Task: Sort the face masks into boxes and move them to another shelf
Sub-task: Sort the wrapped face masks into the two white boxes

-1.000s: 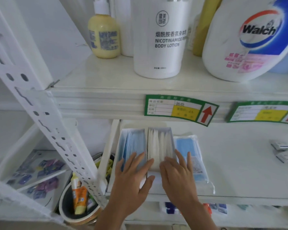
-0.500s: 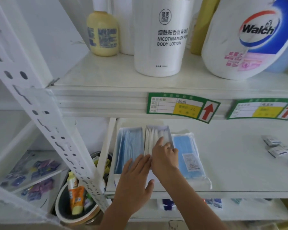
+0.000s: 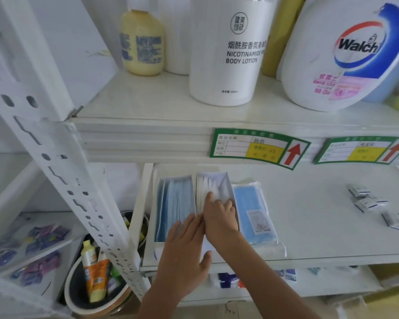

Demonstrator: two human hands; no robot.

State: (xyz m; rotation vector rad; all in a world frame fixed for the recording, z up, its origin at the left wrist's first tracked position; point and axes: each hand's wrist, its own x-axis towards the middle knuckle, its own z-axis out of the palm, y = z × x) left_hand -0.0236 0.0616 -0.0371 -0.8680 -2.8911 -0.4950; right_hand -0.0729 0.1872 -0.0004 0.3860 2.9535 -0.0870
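White masks (image 3: 205,187) under right hand (image 3: 219,215) fingers (image 3: 209,197), inside box (image 3: 224,183).

White bottle (image 3: 230,54) reads "NICOTINAMIDE BODY LOTION"; big jug (image 3: 346,56) reads "Walch".

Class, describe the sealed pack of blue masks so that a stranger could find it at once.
Look at the middle shelf, under the green price label. The sealed pack of blue masks lies flat, right of two open boxes. It alone is wrapped in clear plastic with a white sticker.
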